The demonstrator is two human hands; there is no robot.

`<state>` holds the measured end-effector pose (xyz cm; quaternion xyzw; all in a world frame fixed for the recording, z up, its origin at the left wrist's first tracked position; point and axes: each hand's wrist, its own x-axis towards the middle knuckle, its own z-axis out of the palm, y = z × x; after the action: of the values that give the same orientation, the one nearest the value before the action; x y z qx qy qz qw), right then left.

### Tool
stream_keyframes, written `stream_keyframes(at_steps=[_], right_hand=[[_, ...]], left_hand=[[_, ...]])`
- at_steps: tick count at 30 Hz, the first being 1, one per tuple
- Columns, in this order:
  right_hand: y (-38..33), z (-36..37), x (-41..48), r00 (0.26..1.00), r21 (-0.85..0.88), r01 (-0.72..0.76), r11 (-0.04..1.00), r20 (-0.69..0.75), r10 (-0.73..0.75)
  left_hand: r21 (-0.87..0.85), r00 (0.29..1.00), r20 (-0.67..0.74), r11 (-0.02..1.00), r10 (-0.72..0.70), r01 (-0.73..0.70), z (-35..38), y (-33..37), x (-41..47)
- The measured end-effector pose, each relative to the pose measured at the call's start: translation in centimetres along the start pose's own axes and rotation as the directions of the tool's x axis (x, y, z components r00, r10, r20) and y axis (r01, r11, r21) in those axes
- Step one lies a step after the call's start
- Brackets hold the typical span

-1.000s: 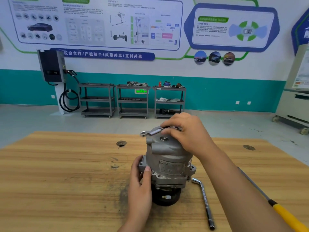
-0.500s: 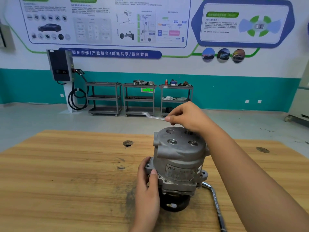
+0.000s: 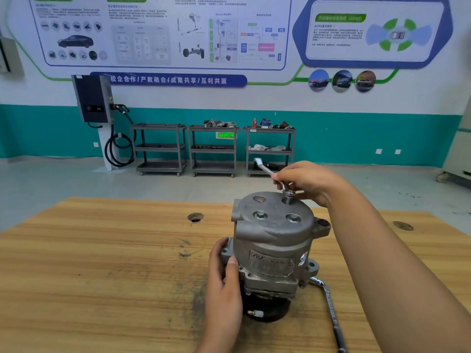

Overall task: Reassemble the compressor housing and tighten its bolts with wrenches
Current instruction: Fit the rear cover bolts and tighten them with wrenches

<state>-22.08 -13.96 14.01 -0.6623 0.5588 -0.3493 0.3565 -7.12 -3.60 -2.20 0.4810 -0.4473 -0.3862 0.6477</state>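
Far left of both grips, on the back wall, hangs a dark wall-mounted charger box w/ black looped cable point(image 3: 93, 99). Three grey metal shelf carts point(image 3: 212, 149) stand along the same wall, well beyond the hands. On the light-brown wooden tabletop point(image 3: 102, 276) a small round hole point(image 3: 195, 217) lies left of & beyond the left hand point(image 3: 224, 284). That hand grips the lower left flange of the grey cast-metal compressor housing point(image 3: 275, 240): thumb on the near face, fingers wrapped round the far side, mostly hidden. Housing stands upright approx. mid-table on its black round pulley end point(image 3: 267, 310), just below & right of that grip. On the domed top cover, above the left-hand grip, are two hex bolts point(image 3: 260, 214) seated low in front, an open round bore back left & a raised bolt point(image 3: 288, 200) back right, standing proud of the cover. The right hand point(image 3: 311, 182) pinches the shank of a small silver ring wrench point(image 3: 266, 170). Its ring end sits on the raised bolt just below & left of the fingertips; the other end points up & left, away from the grip. Well below the right-hand grip, a long chrome L-shaped socket wrench point(image 3: 330, 307) lies on the table. Its bent end is at the housing base, touching or just beside it, can't tell which.
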Motion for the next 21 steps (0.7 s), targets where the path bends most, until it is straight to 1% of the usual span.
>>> stream_keyframes(at_steps=[3, 5, 6, 8, 9, 12, 13, 14, 17, 19, 21], right_hand=[[1.0, -0.6, -0.1, 0.996, 0.15, -0.078, 0.986, -0.041, 0.085], [1.8, -0.9, -0.4, 0.992, 0.311, -0.123, 0.942, 0.001, 0.129], [2.2, -0.9, -0.6, 0.99, 0.404, -0.138, 0.904, 0.038, 0.134], [3.2, -0.9, -1.0, 0.991, 0.576, -0.129, 0.807, 0.094, 0.091], [3.7, -0.8, -1.2, 0.994, 0.651, -0.097, 0.753, 0.097, 0.044], [5.1, -0.4, -1.9, 0.993, 0.822, 0.033, 0.569, 0.037, -0.111], [5.6, -0.3, -2.0, 0.987, 0.853, 0.062, 0.518, 0.025, -0.159], [5.8, -0.2, -2.4, 0.979, 0.864, 0.083, 0.497, 0.021, -0.2], [6.6, 0.4, -3.3, 0.952, 0.815, 0.209, 0.541, -0.044, -0.302], [6.8, 0.9, -4.2, 0.926, 0.766, 0.326, 0.554, -0.139, -0.352], [7.4, 1.4, -5.1, 0.886, 0.681, 0.439, 0.586, -0.222, -0.407]], left_hand=[[-0.002, 1.0, 0.0, 1.0, 0.008, -0.008, 0.0, 0.0, 0.0], [-0.004, 1.0, 0.002, 1.0, 0.01, -0.01, 0.0, 0.0, 0.1], [0.0, 1.0, 0.001, 1.0, 0.011, -0.011, 0.0, 0.0, 0.0], [0.01, 1.0, -0.006, 1.0, 0.013, -0.013, 0.0, 0.0, 0.0], [0.011, 1.0, -0.011, 1.0, 0.014, -0.013, 0.0, -0.1, 0.0], [0.02, 1.0, -0.019, 1.0, 0.021, -0.021, 0.1, -0.3, 0.1], [0.023, 1.0, -0.019, 0.999, 0.023, -0.023, 0.1, -0.4, 0.2], [0.024, 0.999, -0.021, 0.999, 0.024, -0.023, 0.1, -0.4, 0.2], [0.03, 1.0, -0.012, 0.999, 0.025, -0.025, 0.1, -0.5, 0.3], [0.028, 1.0, -0.012, 0.999, 0.025, -0.025, 0.1, -0.5, 0.2], [0.03, 0.999, -0.008, 0.999, 0.031, -0.031, 0.1, -0.5, 0.2]])
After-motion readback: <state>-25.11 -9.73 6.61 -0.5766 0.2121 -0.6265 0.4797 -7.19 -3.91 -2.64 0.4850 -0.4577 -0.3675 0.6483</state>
